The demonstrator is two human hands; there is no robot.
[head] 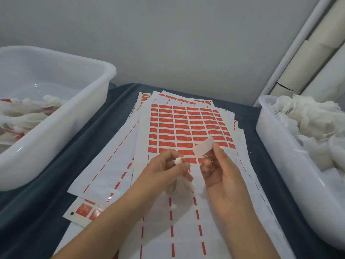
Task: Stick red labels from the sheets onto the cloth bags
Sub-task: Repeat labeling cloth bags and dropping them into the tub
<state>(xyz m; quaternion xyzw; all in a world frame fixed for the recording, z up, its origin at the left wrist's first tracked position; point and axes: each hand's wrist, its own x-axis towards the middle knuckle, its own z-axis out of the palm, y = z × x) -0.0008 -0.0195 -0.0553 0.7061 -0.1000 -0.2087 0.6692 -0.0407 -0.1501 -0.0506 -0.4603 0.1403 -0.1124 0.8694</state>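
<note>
- my left hand (169, 165) pinches the gathered neck of a small cloth bag (180, 184), held above the near half of the top sheet (186, 128).
- my right hand (222, 169) pinches a peeled label (203, 146), pale back towards me, at one end, over the bag's string.
- bag: light, limp; hold it by the neck.
- label: thin, floppy, tacky; hold it by the edge.
- print on the red labels is too small to read.
</note>
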